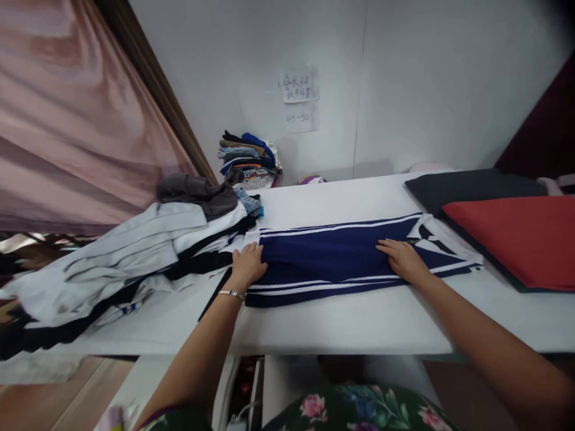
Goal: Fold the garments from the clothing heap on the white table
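Note:
A navy blue garment with white stripes [321, 254] lies lengthwise across the white table, folded into a long strip. My left hand [248, 265] rests on its left end, fingers stretched out over the edge. On the garment's right part, near a white and black patterned section [429, 236], my right hand [403, 260] lies with its fingers extended. Both hands press on the cloth from above, and neither shows a grip on it. A bracelet is on my left wrist.
A loose heap of clothes [130, 245] covers the table's left side. Folded dark grey [476, 187] and red [516, 239] pieces lie at the right. A folded stack of clothes [249, 158] stands behind the table [341, 332], below paper signs [299, 99] on the wall.

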`<action>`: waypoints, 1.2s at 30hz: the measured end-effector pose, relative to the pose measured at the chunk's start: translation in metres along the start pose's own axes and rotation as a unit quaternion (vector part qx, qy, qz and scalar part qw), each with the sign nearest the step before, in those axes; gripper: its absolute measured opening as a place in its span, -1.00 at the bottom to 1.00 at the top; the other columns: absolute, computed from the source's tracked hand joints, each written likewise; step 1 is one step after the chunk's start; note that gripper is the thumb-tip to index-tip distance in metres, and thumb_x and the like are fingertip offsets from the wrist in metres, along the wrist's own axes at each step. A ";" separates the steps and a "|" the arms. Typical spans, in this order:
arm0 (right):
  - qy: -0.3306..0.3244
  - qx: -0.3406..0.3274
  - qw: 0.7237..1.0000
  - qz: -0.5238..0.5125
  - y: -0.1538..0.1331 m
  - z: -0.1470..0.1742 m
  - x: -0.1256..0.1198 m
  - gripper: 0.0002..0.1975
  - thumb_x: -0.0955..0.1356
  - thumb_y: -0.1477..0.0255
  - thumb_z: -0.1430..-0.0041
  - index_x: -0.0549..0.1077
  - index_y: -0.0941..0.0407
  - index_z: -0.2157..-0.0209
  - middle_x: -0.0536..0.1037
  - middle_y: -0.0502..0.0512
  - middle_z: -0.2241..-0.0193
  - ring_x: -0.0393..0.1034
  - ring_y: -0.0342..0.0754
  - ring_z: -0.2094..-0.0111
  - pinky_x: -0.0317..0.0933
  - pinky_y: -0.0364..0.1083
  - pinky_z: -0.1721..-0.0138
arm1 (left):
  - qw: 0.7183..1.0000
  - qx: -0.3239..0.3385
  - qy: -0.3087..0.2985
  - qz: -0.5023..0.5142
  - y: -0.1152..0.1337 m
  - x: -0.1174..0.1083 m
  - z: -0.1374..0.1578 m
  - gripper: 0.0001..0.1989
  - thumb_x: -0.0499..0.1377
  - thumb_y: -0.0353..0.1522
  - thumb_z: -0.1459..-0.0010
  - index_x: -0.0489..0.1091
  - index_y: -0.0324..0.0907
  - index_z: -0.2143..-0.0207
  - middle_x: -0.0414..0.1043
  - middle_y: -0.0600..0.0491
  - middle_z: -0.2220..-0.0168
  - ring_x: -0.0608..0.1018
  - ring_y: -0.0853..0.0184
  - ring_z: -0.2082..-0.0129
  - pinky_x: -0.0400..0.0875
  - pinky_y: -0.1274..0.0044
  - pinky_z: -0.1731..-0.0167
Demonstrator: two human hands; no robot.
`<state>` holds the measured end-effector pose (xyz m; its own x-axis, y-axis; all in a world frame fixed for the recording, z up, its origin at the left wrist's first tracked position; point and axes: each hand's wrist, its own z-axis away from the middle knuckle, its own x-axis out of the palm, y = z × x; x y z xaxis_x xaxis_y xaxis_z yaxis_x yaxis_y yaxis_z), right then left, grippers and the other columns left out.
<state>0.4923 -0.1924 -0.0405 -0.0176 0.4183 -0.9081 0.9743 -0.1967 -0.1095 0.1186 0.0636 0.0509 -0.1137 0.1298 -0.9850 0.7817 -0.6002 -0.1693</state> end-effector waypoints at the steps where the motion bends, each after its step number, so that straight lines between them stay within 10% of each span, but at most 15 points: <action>1: 0.001 0.002 1.000 -0.009 -0.003 0.000 -0.003 -0.50 0.20 0.60 -0.08 0.49 0.09 -0.04 0.47 0.19 -0.09 0.30 0.14 -0.15 0.12 0.23 -0.13 | 1.000 0.018 0.013 -0.001 0.005 0.000 0.001 -0.41 0.11 -0.35 -0.08 0.24 -0.21 -0.20 0.15 -0.21 -0.29 0.19 0.03 -0.28 0.03 0.03 -0.20; 9: -0.018 -0.124 0.977 -0.171 -0.045 0.001 -0.018 -0.47 0.27 0.50 -0.11 0.38 0.05 -0.15 0.38 0.22 -0.17 0.19 0.10 -0.22 -0.03 0.26 -0.23 | 0.956 0.260 0.025 0.133 0.055 0.010 0.010 -0.59 0.02 -0.40 -0.18 0.41 -0.12 -0.07 0.38 -0.06 -0.16 0.41 0.17 -0.16 0.15 0.17 -0.21; 22: -0.091 -0.065 0.978 -0.177 -0.059 -0.001 -0.033 -0.50 0.31 0.19 -0.24 0.38 0.08 -0.16 0.32 0.26 -0.21 0.15 0.17 -0.25 -0.10 0.27 -0.26 | 0.977 0.119 0.027 0.172 0.065 -0.009 0.004 -0.66 -0.03 -0.27 -0.30 0.46 -0.09 0.02 0.54 0.04 0.04 0.54 0.22 0.03 0.40 0.47 0.07; 28: -0.058 -0.086 0.986 -0.127 -0.128 -0.024 -0.039 -0.31 0.32 0.07 -0.20 0.24 0.14 -0.25 0.24 0.28 -0.25 0.04 0.21 -0.29 -0.24 0.28 -0.29 | 0.974 0.119 0.029 0.193 0.065 -0.015 0.006 -0.66 -0.03 -0.33 -0.29 0.43 -0.08 -0.02 0.52 0.07 -0.01 0.53 0.25 0.02 0.38 0.48 0.03; 36: -0.033 -0.082 0.995 -0.039 -0.170 -0.048 -0.019 -0.32 0.26 0.59 -0.10 0.13 0.22 -0.29 0.37 0.33 -0.15 0.14 0.22 -0.21 -0.36 0.30 -0.28 | 0.978 0.133 0.054 0.150 0.062 -0.011 0.010 -0.68 0.00 -0.36 -0.27 0.43 -0.10 0.00 0.51 0.02 0.02 0.51 0.25 0.02 0.38 0.47 0.05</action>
<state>0.3378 -0.1248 0.0149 -0.1045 0.3656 -0.9249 0.9928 -0.0166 -0.1188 0.1621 0.0169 0.0513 0.1725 -0.0098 -0.9850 0.5818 -0.8059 0.1099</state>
